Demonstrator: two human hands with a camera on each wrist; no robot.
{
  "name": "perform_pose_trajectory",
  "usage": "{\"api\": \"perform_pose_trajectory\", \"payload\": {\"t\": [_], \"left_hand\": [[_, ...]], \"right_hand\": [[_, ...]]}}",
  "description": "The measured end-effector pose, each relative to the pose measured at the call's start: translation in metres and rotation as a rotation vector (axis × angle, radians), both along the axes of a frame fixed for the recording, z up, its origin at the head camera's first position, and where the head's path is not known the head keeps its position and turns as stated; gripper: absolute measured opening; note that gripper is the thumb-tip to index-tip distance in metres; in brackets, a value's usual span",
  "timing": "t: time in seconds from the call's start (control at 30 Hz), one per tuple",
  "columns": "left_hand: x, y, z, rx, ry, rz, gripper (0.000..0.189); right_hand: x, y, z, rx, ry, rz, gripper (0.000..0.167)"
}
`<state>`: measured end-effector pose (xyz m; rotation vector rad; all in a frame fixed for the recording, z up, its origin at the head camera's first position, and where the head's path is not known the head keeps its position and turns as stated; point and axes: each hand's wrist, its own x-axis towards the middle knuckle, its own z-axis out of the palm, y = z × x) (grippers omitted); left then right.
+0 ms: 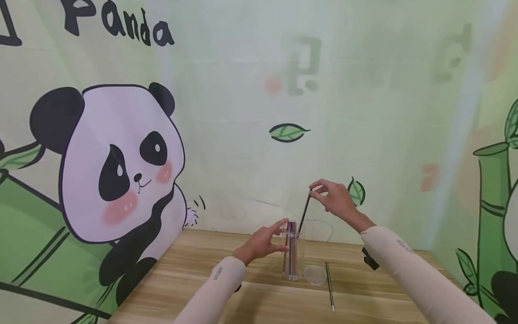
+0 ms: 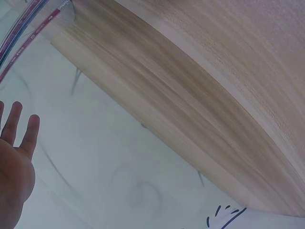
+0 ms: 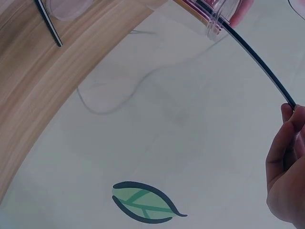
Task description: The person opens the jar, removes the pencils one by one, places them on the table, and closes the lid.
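Note:
A tall clear jar (image 1: 301,258) stands on the table with several pencils (image 1: 292,258) upright inside. My left hand (image 1: 260,244) holds the jar from its left side, thumb low and fingers near the rim. Above and to the right, my right hand (image 1: 337,199) pinches the top end of a dark pencil (image 1: 305,211). That pencil slants down, its lower end at the jar's mouth. In the right wrist view, fingertips grip the pencil (image 3: 261,64). The left wrist view shows part of my left hand (image 2: 16,167) and red pencils (image 2: 35,33) through clear plastic.
A round clear lid (image 1: 314,275) lies right of the jar's base. Beside it, another dark pencil (image 1: 330,288) lies on the wooden table (image 1: 372,279). Behind the table hangs a pale green backdrop (image 1: 243,180) printed with a panda and leaves.

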<state>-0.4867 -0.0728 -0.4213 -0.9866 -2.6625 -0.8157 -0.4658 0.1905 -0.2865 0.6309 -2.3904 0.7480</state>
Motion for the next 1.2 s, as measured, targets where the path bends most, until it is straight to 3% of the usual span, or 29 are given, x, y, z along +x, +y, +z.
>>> {"api": "perform_pose_trajectory", "payload": {"t": [0.73,1.2], "left_hand": [[-0.004,-0.003,-0.008,0.002,0.011,-0.010,0.090],[-0.001,-0.001,-0.002,-0.003,0.025,-0.012,0.089]], "right_hand": [[0.005,0.011,0.018,-0.014,0.050,-0.024,0.023],[0.013,0.019,0.037,-0.078,0.089,-0.034,0.023]]}}
